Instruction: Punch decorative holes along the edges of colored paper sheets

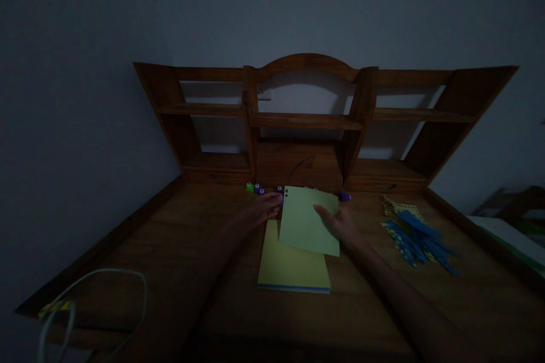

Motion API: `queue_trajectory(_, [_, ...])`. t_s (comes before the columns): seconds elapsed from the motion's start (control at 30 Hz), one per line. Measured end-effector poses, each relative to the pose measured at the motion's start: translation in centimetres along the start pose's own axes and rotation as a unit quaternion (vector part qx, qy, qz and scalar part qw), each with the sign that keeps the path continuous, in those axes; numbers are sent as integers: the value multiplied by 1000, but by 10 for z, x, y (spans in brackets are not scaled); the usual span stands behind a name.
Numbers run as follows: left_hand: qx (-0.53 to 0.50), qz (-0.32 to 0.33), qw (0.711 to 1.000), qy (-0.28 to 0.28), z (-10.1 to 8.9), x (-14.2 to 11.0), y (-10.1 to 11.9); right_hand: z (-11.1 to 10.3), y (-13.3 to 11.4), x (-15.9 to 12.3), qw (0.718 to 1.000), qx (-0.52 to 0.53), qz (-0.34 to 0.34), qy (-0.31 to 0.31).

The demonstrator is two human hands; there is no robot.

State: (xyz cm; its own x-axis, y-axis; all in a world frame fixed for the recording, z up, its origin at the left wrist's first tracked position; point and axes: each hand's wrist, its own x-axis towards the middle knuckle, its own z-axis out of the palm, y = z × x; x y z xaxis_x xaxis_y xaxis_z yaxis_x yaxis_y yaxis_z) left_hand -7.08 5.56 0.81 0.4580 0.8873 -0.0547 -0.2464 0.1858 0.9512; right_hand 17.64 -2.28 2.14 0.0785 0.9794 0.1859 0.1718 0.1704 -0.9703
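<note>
My right hand (pixel 339 226) grips a pale green sheet of paper (pixel 309 224) by its right side, thumb on top. Small punched holes show at the sheet's upper left corner. At that left edge, my left hand (pixel 264 207) is closed on a small purple paper punch (pixel 281 199), mostly hidden by fingers and sheet. Under the raised sheet lies a stack of coloured paper (pixel 293 269), yellow on top. Behind the hands stand more small punches, among them a green one (pixel 250 187) and a purple one (pixel 344 196).
Blue and yellow paper strips (pixel 419 235) with punched edges lie in a pile at the right of the wooden desk (pixel 179 227). A wooden shelf unit (pixel 304 119) borders the back. A white cable (pixel 114 270) loops at the front left.
</note>
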Motion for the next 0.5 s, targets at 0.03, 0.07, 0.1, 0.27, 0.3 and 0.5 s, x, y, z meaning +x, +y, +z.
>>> queue_trajectory(0.03, [0,4,1000,-5,0,1,-1,-1,0,0,1000,-6,-2,-6])
queue_trajectory(0.07, [0,6,1000,-8,-1,2,-3,-1,-1,0,1000,-10,-3,-11])
queue_trajectory(0.1, [2,7,1000,-10,-1,3,-3,-2,-1,0,1000,-13,-5,-14])
queue_trajectory(0.27, [6,10,1000,-13,2,2,0,-1,1,1,1000,-18,-10,-4])
queue_trajectory(0.3, [6,9,1000,-12,2,1,1,-1,1,1,1000,-18,-14,1])
queue_trajectory(0.5, [2,10,1000,-20,1,2,1,-1,3,2,999,-28,-18,9])
